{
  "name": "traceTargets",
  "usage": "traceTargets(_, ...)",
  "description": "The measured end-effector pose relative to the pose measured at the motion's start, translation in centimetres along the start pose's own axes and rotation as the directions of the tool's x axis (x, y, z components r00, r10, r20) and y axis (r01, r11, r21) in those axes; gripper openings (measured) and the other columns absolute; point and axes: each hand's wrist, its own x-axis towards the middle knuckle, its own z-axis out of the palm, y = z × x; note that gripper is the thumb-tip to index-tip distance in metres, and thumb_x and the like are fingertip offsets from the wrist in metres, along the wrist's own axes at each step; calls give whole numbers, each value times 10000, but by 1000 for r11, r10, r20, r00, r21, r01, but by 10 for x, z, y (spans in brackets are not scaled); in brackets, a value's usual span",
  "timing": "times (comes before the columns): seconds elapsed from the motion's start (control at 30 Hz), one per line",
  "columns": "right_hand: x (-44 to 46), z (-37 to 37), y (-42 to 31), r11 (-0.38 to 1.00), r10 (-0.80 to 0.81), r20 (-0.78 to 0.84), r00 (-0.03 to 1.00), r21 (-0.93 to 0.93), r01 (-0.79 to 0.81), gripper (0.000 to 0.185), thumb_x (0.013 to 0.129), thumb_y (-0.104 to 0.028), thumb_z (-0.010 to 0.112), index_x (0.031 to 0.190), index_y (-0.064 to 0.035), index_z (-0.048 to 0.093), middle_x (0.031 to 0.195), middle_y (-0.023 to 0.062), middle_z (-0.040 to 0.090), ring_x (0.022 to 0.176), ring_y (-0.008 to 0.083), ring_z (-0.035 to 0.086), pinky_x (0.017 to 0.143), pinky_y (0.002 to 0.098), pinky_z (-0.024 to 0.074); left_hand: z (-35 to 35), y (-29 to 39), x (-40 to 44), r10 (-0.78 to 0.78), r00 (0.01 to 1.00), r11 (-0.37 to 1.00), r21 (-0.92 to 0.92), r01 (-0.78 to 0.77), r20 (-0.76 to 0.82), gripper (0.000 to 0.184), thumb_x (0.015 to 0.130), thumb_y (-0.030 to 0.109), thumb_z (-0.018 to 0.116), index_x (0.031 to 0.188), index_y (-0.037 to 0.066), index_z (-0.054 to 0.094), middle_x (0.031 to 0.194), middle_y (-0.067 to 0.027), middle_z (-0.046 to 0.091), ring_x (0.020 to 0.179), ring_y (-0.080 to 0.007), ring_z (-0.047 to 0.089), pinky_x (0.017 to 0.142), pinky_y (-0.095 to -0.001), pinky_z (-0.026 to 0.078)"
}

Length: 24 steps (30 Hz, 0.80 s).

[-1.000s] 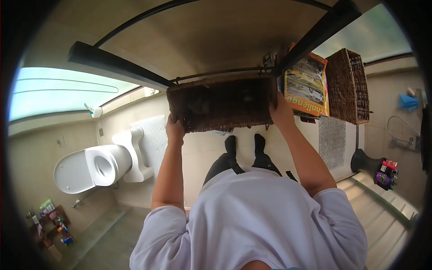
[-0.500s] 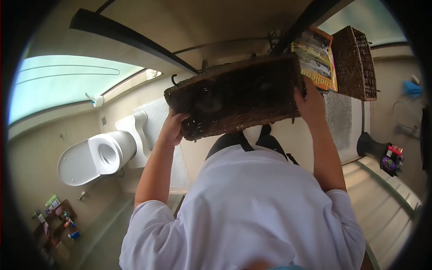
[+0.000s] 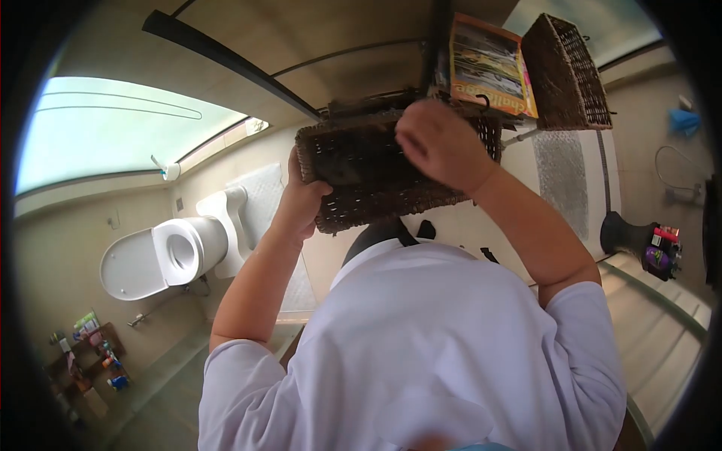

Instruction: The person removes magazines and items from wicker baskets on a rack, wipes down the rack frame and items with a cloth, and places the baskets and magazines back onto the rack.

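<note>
A dark brown wicker basket (image 3: 353,214) is held tilted in front of my body, its hollow side facing me. My left hand (image 3: 299,199) grips its left end, with the thumb over the near rim. Over the basket's right half hovers my right hand (image 3: 440,146), slightly blurred, its fingers curled in. Whether anything is in those fingers is hidden. Just beyond the right hand lies a magazine (image 3: 489,64) with an orange border. Beside it a second wicker basket (image 3: 564,79) rests on its side.
A dark metal rack bar (image 3: 233,64) crosses the upper left. On the left stand a white toilet (image 3: 180,255) with its lid raised and a white footstool (image 3: 233,225). To the right are a grey mat (image 3: 560,180) and a black stool (image 3: 624,234) carrying bottles.
My right hand has let go of the basket's right end and moved left over its inside. The basket has tilted slightly, and my left hand keeps its grip. The view has shifted a little.
</note>
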Motion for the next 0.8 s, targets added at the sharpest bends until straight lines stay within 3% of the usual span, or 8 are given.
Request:
traceTargets(0.07, -23, 0, -18, 997, -13, 218, 976, 83, -5, 277, 718, -152, 636, 977, -91, 562, 955, 107, 552, 914, 296, 534, 786, 374, 448, 13, -9, -14, 14, 1000, 1000, -11, -14, 10, 805, 657, -148, 440, 1353, 177, 201, 1174, -146, 446, 1023, -268, 498, 819, -330, 478)
traceTargets(0.17, -53, 40, 7, 952, 265, 527, 807, -11, -306, 352, 740, -206, 618, 1079, -132, 562, 1063, 119, 556, 989, 300, 535, 859, 379, 434, 33, -16, -35, 19, 1000, 1000, 12, -20, 15, 830, 651, -160, 416, 1368, 177, 168, 1191, -147, 434, 1042, -261, 488, 828, -317, 466)
traceTargets(0.27, -62, 73, 31, 963, 222, 622, 751, -18, -269, 495, 741, -234, 598, 1222, -184, 492, 1249, 125, 467, 1111, 287, 484, 941, 373, 393, 50, -26, -52, 42, 998, 999, 9, -42, 48, 812, 649, -150, 430, 1361, 154, 183, 1191, -145, 437, 1059, -266, 483, 843, -336, 460)
traceTargets(0.3, -76, 110, 56, 955, 176, 537, 825, 108, -275, 481, 737, -239, 577, 1209, -179, 506, 1203, 141, 503, 1102, 295, 494, 942, 391, 382, 54, -29, -57, 52, 997, 999, 0, -52, 62, 798, 650, -143, 443, 1354, 141, 198, 1188, -145, 442, 1064, -271, 482, 849, -350, 459)
traceTargets(0.4, -79, 132, 55, 909, 268, 508, 819, 148, -390, 421, 752, -239, 543, 1166, -165, 538, 1142, 187, 533, 1074, 305, 513, 930, 408, 382, 61, -35, -62, 37, 991, 997, 55, -45, 130, 805, 649, -141, 446, 1359, 139, 191, 1191, -142, 441, 1069, -269, 479, 867, -354, 445)
traceTargets(0.5, -97, 174, 77, 906, 399, 199, 895, 66, -419, 367, 764, -214, 514, 1124, -165, 558, 1076, 234, 552, 1044, 320, 528, 917, 424, 384, 61, -42, -62, -2, 993, 998, 56, -5, 118, 789, 655, -138, 448, 1351, 135, 197, 1194, -142, 439, 1073, -270, 477, 865, -353, 446)
traceTargets(0.67, -72, 104, 25, 889, 432, 514, 741, -103, -446, 324, 787, -181, 480, 1098, -179, 568, 1117, 208, 526, 1056, 332, 507, 896, 425, 398, 45, -43, -48, -16, 993, 1000, -3, 17, 114, 765, 662, -135, 446, 1333, 144, 210, 1180, -137, 437, 1048, -271, 486, 845, -356, 461)
traceTargets(0.8, -58, 24, -10, 942, 333, 625, 706, -249, -224, 379, 773, -147, 501, 1150, -156, 539, 1197, 160, 488, 1044, 304, 521, 844, 372, 451, 23, -32, -33, -41, 998, 998, -35, 43, 53, 746, 662, -139, 436, 1315, 158, 231, 1154, -135, 442, 1023, -275, 493, 823, -367, 478)
